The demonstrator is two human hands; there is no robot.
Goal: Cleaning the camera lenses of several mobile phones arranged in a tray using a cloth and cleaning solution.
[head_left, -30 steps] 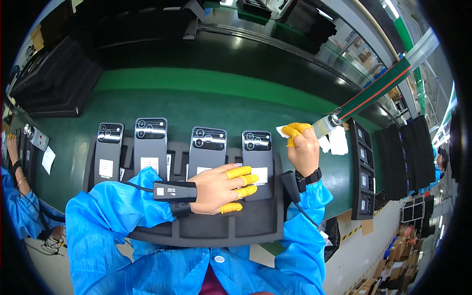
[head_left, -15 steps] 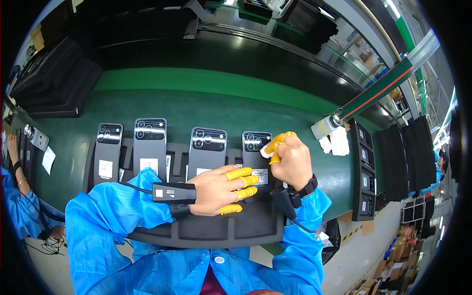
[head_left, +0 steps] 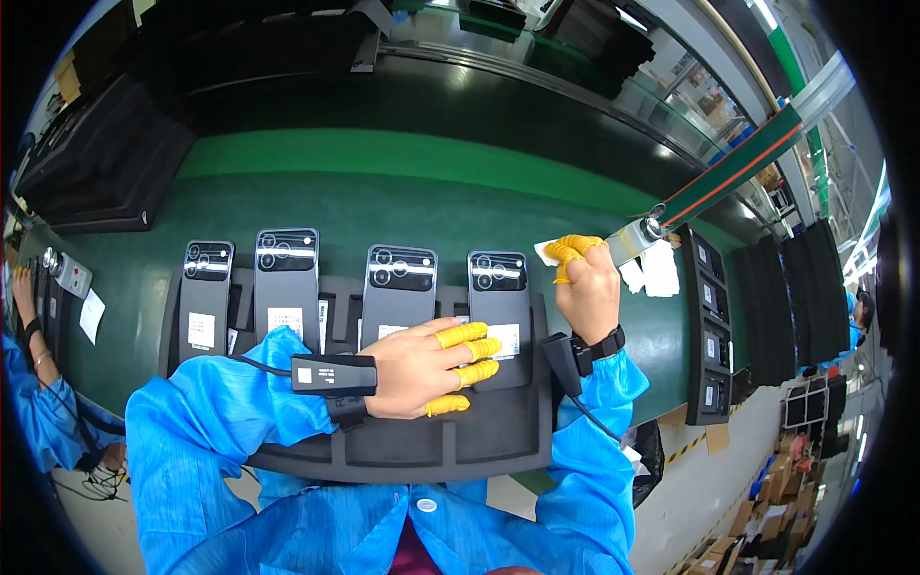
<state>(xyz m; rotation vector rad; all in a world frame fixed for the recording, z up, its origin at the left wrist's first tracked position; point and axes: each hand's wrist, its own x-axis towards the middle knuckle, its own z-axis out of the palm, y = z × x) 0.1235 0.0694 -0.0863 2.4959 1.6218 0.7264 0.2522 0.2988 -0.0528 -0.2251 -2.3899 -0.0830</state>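
"Where does the rightmost phone (head_left: 498,309) lie from your hands?"

"Between them, its long axis running away from you. Your left hand (head_left: 422,369) is nearer, fingers slightly spread over its lower part; your right hand (head_left: 589,287), apart to its right, pinches a white wipe (head_left: 546,252)."

"And the containers?"

"Your black foam tray (head_left: 393,446) carries four grey phones (head_left: 208,287), camera ends jutting past its far edge. A second tray (head_left: 694,364), far right, holds labelled pieces (head_left: 710,347)."
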